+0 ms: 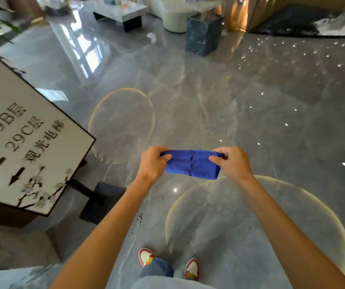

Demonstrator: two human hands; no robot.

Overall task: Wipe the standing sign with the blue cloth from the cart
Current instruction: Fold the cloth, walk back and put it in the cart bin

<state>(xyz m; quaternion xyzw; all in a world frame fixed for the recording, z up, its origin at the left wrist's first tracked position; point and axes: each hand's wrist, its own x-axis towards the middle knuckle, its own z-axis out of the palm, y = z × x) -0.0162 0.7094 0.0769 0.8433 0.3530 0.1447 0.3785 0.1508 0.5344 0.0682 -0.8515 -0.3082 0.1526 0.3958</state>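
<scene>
Grey polished marble floor [219, 97] runs glossy across the room, mirroring window light and small ceiling spots. Both hands hold a folded blue microfibre cloth [191, 164] stretched between them at waist height: the left hand [154, 163] pinches one end, the right hand [233, 162] the other. A white black-framed standing sign [24, 134] stands just to the left. Farther off sit a low white table [118, 12] and a dark marble block [204, 34].
</scene>
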